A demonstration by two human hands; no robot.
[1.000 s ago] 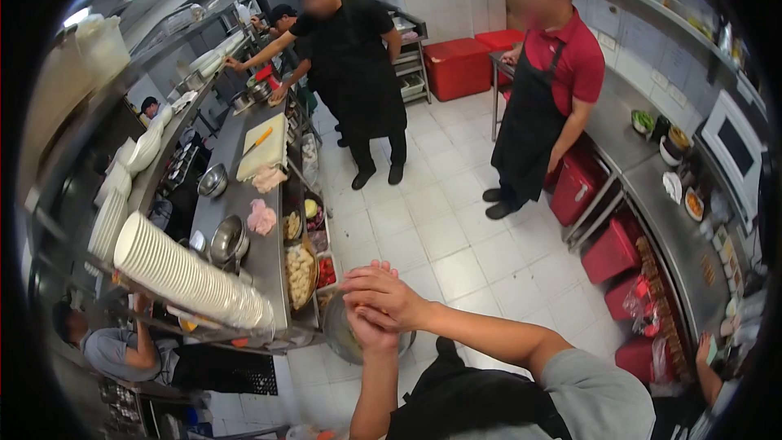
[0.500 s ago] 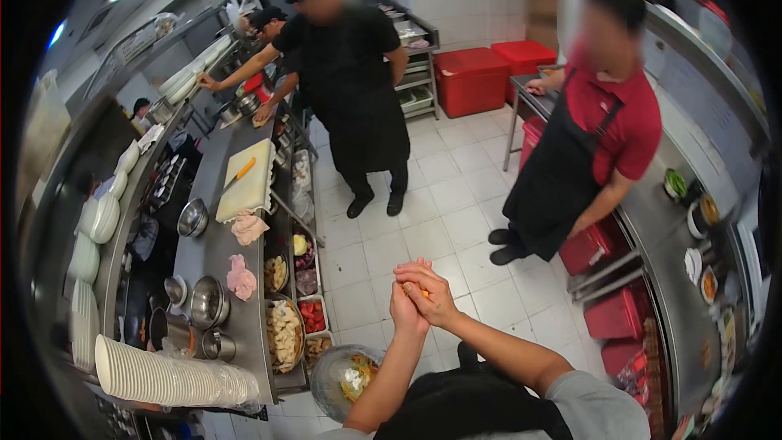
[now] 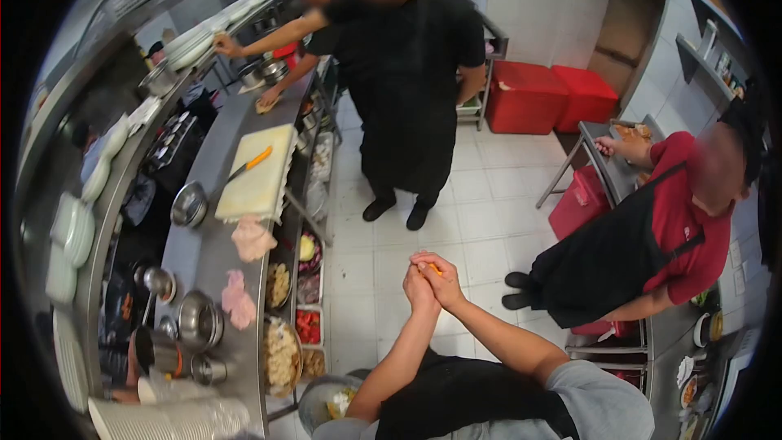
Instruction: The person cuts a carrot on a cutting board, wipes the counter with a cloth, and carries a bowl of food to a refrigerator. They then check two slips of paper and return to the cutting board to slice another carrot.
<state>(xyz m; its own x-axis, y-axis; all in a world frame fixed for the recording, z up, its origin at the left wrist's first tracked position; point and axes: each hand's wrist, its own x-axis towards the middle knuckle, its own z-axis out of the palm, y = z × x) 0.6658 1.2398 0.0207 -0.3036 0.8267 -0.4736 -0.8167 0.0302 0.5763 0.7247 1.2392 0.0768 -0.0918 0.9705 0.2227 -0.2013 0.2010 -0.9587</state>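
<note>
My left hand and my right hand are clasped together in front of me, above the tiled floor. Between them a bit of orange food shows; most of it is hidden by my fingers. Below my left forearm, partly covered by it, a large bowl holds orange and green pieces with something white.
On the left, a steel counter holds a cutting board with an orange-handled knife, pink cloths and metal bowls. A person in black stands ahead, another in red at right. Red coolers stand behind.
The view has shifted, so the people and counters sit differently in it. My hands remain clasped around the orange food, and less of the large bowl is visible.
</note>
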